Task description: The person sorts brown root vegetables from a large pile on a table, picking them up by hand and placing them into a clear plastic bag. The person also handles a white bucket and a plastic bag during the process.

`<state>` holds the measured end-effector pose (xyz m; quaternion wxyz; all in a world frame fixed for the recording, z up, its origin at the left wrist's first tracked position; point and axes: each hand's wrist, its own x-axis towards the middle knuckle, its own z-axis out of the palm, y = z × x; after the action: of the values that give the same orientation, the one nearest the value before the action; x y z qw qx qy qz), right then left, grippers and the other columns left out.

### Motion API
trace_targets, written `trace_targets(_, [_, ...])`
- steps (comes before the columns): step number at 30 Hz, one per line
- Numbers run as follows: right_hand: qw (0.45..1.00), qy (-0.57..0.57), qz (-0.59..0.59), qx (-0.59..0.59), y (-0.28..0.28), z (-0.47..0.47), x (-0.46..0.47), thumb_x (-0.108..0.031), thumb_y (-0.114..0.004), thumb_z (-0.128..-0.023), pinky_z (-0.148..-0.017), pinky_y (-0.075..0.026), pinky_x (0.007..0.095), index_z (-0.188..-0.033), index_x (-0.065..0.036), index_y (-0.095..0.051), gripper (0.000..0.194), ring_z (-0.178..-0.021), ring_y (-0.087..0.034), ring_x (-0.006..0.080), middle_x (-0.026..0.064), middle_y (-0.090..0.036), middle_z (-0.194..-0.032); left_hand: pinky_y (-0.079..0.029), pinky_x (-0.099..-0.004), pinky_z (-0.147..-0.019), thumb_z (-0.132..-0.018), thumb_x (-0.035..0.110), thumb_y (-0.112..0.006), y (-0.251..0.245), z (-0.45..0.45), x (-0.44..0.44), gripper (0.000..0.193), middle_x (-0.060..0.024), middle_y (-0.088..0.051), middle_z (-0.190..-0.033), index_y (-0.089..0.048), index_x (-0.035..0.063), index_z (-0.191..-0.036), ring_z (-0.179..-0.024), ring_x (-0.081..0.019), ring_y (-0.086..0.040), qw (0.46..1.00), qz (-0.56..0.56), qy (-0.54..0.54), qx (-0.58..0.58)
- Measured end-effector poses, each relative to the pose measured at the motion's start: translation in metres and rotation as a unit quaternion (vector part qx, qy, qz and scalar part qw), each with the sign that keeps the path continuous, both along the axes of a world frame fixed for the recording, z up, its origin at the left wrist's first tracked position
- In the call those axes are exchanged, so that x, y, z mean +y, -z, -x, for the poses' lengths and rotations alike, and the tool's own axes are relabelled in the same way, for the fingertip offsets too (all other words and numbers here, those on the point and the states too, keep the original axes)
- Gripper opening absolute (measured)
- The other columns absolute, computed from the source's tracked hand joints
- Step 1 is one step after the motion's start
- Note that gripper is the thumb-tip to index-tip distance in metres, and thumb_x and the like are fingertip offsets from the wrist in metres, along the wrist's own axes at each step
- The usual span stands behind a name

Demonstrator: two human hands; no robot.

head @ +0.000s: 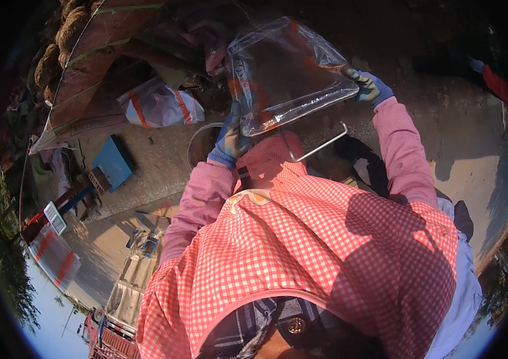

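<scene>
A clear plastic bag with orange stripes is spread between my two gloved hands, in front of my checked apron. At its lower left corner, my left hand holds the edge, the thumb side against the film. The upper right corner is pinched in the fingers of my right hand. Below the bag, near my lap, a bent metal rod sticks out. Partly behind my left hand is the rim of a round container. Whether the bag holds anything cannot be made out.
Another clear bag with orange stripes lies at the left. Beyond it are a blue metal plate, a brick and a scale display. Round brown bundles hang upper left. A person's red sleeve shows far right.
</scene>
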<state>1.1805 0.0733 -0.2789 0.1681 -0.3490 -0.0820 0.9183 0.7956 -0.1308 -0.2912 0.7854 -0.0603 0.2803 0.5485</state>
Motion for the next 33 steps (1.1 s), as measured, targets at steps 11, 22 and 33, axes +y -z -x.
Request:
trace_targets(11, [0.595,-0.417,-0.317,-0.610,-0.068,0.043,-0.058,-0.033,-0.068,-0.079,-0.098,-0.048,0.0411,-0.120,-0.002,-0.067,0.051,-0.114,-0.062,0.0406,0.0266,-0.066,-0.117,-0.056,-0.0278,-0.066,-0.080,0.010,-0.075,0.003,-0.057,-0.019,0.030,-0.0083,-0.067,-0.084,-0.064,0.0048,-0.107,-0.076,-0.0186,-0.067,0.861,0.118,0.377,0.321])
trace_targets(22, [0.492,-0.457,-0.631,-0.388,-0.045,0.020,-0.100,-0.016,-0.079,-0.080,-0.074,-0.059,0.0385,-0.094,-0.003,-0.067,0.023,-0.079,-0.070,0.0254,0.0091,-0.068,-0.080,-0.059,-0.0406,-0.091,-0.102,0.021,-0.048,-0.013,-0.074,-0.014,0.029,-0.0210,-0.068,-0.116,-0.055,-0.0002,-0.122,-0.104,-0.0329,-0.069,0.872,0.005,0.472,0.133])
trace_targets(33, [0.876,-0.004,-0.147,-0.459,0.026,0.026,-0.132,0.006,-0.057,-0.083,-0.057,-0.063,0.0366,-0.101,0.004,-0.066,0.020,-0.075,-0.070,0.0237,0.0137,-0.068,-0.088,-0.064,-0.0470,-0.069,-0.098,0.006,-0.049,0.013,-0.087,-0.050,0.023,-0.0248,-0.069,-0.105,-0.060,-0.0086,-0.113,-0.084,-0.0400,-0.071,0.911,0.226,0.273,0.211])
